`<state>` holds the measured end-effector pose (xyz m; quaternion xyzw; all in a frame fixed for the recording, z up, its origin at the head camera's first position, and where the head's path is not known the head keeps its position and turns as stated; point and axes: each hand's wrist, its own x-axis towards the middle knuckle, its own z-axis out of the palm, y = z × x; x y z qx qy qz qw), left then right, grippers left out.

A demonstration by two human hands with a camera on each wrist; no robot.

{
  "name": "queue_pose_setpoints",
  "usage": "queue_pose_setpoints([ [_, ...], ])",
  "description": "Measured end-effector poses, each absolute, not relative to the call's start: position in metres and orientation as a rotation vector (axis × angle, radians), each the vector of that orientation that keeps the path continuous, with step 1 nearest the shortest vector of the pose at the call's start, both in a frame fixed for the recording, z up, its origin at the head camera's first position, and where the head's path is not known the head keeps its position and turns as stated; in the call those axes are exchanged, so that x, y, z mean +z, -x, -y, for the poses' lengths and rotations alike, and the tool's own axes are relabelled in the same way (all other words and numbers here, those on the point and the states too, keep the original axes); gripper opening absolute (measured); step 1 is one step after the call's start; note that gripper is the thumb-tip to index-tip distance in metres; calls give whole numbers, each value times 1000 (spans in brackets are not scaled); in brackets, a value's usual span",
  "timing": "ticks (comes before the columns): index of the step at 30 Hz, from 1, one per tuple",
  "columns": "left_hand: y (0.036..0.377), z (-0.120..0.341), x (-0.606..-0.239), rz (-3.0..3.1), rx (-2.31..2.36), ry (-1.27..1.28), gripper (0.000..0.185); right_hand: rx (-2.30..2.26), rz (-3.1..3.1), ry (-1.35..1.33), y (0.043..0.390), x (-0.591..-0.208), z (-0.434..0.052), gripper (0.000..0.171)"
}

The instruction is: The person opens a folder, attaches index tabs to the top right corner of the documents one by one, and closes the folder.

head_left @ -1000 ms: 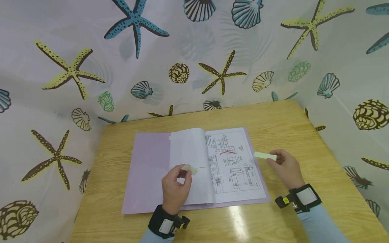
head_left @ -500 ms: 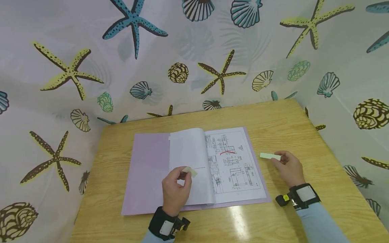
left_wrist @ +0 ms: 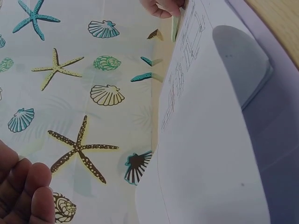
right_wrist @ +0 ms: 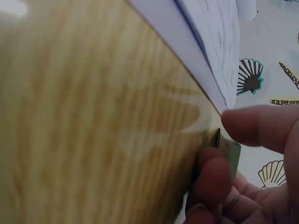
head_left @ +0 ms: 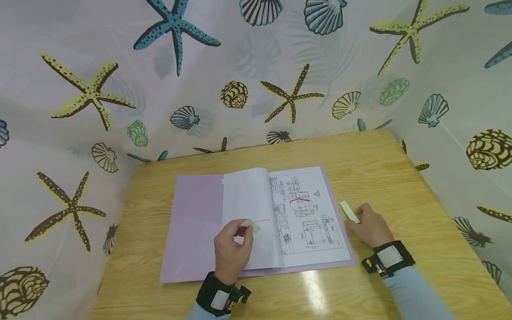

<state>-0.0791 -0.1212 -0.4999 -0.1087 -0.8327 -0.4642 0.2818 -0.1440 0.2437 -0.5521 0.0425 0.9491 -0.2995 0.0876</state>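
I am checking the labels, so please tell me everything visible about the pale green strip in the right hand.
The pale green strip is a small, flat, narrow paper-like slip. The right hand pinches its near end between fingertips; the free end points away. It sits low over the wooden table, just beside the right edge of the purple folder.

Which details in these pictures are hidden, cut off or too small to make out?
- Head view: print on the drawing page is too small to read.
- Head view: the left hand covers part of its pale slip.
- Right wrist view: the pad of slips is blurred and half covered by the right hand.
- Left wrist view: the folder is cut off by the frame edge.
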Motion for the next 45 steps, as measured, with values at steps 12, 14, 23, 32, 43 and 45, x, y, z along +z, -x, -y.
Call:
queue_pose_setpoints([
  [12,77,122,-500,2226,-1250,299,13,-722,-2810,-96,146,-551,-234,46],
  [14,77,122,-501,2222,-1253,301,13,-736,-2795,-97,146,-551,-233,49],
  [23,77,121,-500,2222,-1211,355,13,-946,-2837,35,136,-521,-219,46],
  [32,70,103,-490,2365,-955,596,17,-1425,-2656,728,102,-466,-158,20],
  [43,65,84,-483,2364,-702,813,20,-1678,-2517,790,75,-468,-108,20],
  [45,64,84,-482,2362,-686,809,22,-1698,-2513,730,74,-469,-107,17],
])
